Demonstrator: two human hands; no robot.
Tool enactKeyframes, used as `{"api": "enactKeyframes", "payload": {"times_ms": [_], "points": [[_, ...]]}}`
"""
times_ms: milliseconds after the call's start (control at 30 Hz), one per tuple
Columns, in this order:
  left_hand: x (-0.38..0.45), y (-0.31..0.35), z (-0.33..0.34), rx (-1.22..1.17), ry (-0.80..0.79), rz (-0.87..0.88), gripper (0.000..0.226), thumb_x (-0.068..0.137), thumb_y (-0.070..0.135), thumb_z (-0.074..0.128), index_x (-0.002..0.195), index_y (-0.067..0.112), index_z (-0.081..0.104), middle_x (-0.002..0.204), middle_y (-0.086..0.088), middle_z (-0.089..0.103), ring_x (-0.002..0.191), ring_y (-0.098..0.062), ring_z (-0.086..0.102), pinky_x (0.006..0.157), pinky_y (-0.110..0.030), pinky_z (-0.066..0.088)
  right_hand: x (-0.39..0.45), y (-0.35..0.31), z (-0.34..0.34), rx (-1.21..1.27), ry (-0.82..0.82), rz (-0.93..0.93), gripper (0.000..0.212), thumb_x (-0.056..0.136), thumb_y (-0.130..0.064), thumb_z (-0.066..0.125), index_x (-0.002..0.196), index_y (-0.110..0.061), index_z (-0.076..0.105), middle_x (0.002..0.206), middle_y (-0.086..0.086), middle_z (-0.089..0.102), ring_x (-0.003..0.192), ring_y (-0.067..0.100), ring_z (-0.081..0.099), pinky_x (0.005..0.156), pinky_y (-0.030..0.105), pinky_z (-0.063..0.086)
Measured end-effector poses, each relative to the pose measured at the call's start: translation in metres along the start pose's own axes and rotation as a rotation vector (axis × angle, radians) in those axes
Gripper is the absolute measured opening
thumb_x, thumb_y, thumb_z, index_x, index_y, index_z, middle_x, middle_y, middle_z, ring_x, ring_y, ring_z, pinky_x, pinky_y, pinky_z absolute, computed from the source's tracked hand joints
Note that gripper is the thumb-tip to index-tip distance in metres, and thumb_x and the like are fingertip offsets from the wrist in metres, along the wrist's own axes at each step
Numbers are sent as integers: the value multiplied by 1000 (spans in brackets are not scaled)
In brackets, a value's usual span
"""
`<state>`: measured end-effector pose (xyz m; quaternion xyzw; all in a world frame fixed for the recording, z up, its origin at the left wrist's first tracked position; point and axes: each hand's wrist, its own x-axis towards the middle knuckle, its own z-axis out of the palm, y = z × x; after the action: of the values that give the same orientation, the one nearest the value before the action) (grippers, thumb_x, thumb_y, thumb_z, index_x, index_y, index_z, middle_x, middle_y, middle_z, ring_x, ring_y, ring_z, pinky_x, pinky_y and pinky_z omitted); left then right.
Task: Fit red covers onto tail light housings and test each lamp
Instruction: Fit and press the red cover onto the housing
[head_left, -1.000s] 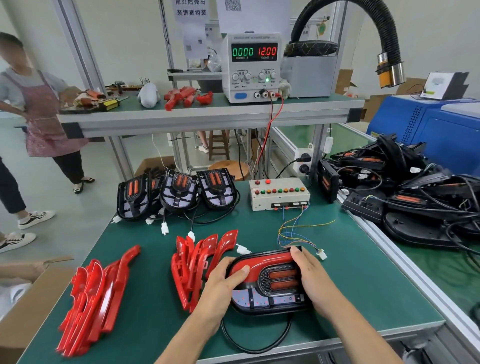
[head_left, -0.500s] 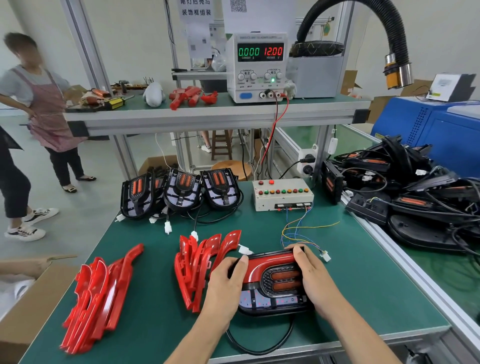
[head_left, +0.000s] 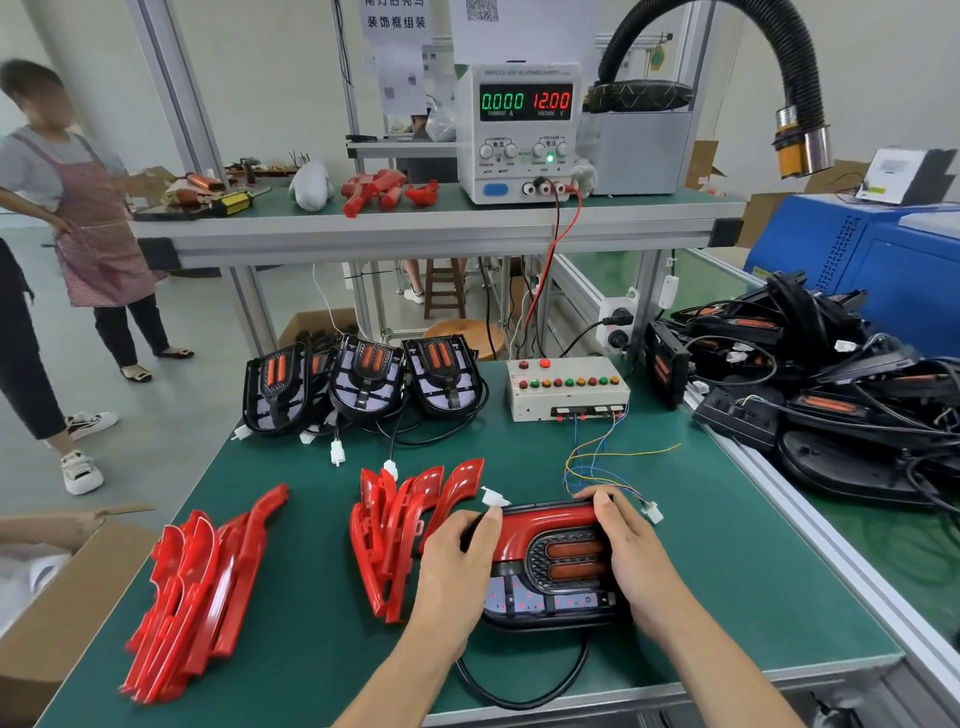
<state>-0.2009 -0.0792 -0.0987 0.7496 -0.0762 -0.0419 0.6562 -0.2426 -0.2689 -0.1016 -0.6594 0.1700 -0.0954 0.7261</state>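
Observation:
A black tail light housing (head_left: 550, 597) lies flat on the green table near its front edge, with a red cover (head_left: 545, 525) along its top and left side. My left hand (head_left: 457, 561) grips the housing's left end, thumb on the cover. My right hand (head_left: 631, 556) holds the right end, fingers curled over the top edge. Two stacks of loose red covers lie to the left, one (head_left: 400, 525) beside my left hand, the other (head_left: 202, 587) farther left. Three bare housings (head_left: 363, 384) lean at the table's back.
A button test box (head_left: 566, 389) with coloured wires stands behind the housing. The power supply (head_left: 519, 130) on the shelf reads 0.000 and 12.00. A heap of black housings and cables (head_left: 810, 384) fills the right bench. A person (head_left: 78, 218) stands at the left; a cardboard box (head_left: 47, 613) sits front left.
Both hands shifted slightly on the housing, the right hand's fingers moving up over the top edge of the cover. The person at the left stepped a little.

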Motion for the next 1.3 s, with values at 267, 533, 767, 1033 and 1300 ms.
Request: {"api": "enactKeyframes", "payload": {"times_ms": [267, 533, 767, 1033, 1300], "points": [[15, 20, -7, -256, -254, -144, 28, 98, 47, 60, 90, 28, 79, 94, 10, 77, 90, -7, 70, 85, -19, 48, 3, 3, -3, 121, 142, 57, 35, 108, -40, 41, 98, -29, 73, 106, 12, 77, 96, 32, 75, 81, 49, 62], [24, 29, -17, -171, -304, -267, 33, 87, 47, 75, 101, 18, 77, 99, -5, 79, 83, -11, 72, 68, -27, 58, -5, 10, 0, 228, 206, 96, 37, 108, -43, 41, 109, -17, 68, 102, 13, 78, 93, 31, 76, 68, 37, 62], [18, 20, -11, -218, -329, -311, 21, 95, 35, 71, 109, 21, 76, 110, -8, 77, 95, -19, 72, 92, -45, 56, -14, 9, 0, 244, 232, 92, 36, 108, -40, 41, 114, -14, 66, 105, 14, 77, 95, 32, 75, 70, 38, 62], [16, 21, -6, -252, -272, -308, 27, 93, 40, 72, 111, 21, 75, 106, -3, 79, 98, -20, 75, 92, -43, 57, -15, 4, 3, 280, 247, 114, 38, 108, -40, 41, 115, -12, 65, 105, 14, 77, 95, 33, 75, 71, 39, 62], [20, 28, -18, -235, -406, -317, 36, 92, 46, 70, 120, 24, 70, 112, -3, 78, 99, -22, 75, 80, -34, 61, -20, 7, 3, 305, 297, 113, 42, 109, -43, 36, 114, -12, 65, 104, 15, 77, 96, 34, 75, 92, 51, 57]]}}
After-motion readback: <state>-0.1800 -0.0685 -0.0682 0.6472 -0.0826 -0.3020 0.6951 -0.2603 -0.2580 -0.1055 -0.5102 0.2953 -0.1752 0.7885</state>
